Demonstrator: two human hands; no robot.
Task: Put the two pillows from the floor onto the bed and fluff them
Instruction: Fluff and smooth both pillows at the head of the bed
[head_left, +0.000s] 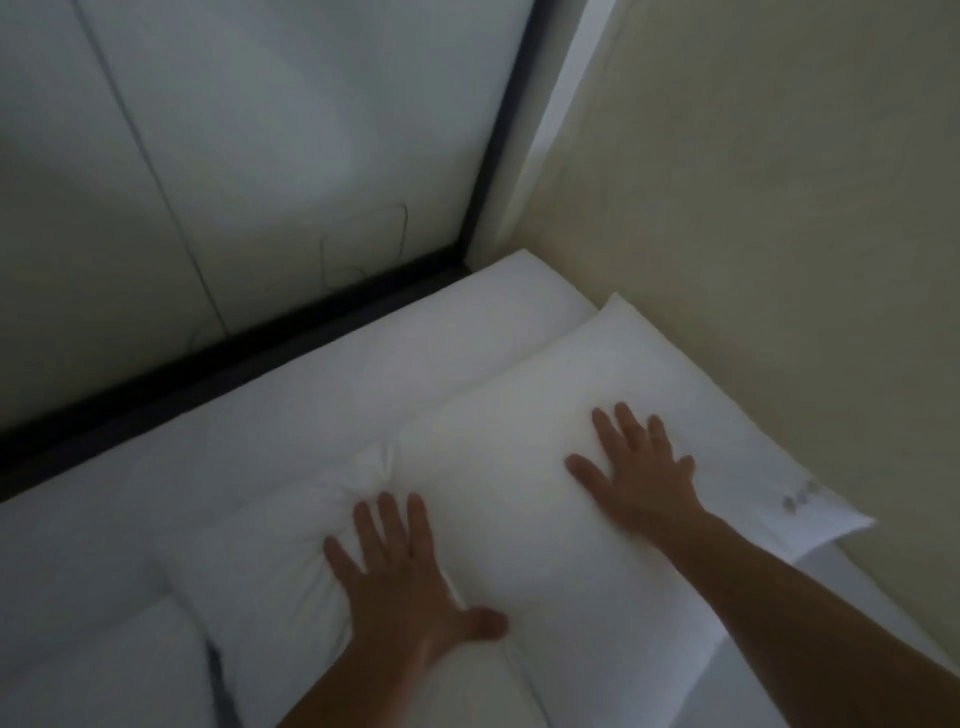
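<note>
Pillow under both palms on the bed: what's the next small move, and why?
Probably lift both palms and squeeze the ends inward to plump it. The left hand and right hand lie flat and open on the pillow, which creases around the left fingers.

Dim corner, cream wall (779, 208), pale panels (260, 130), black frame (234, 358)

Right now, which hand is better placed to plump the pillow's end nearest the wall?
Probably the right hand: it lies flat and open on the pillow toward the beige wall, while the left hand presses the opposite end.
</note>
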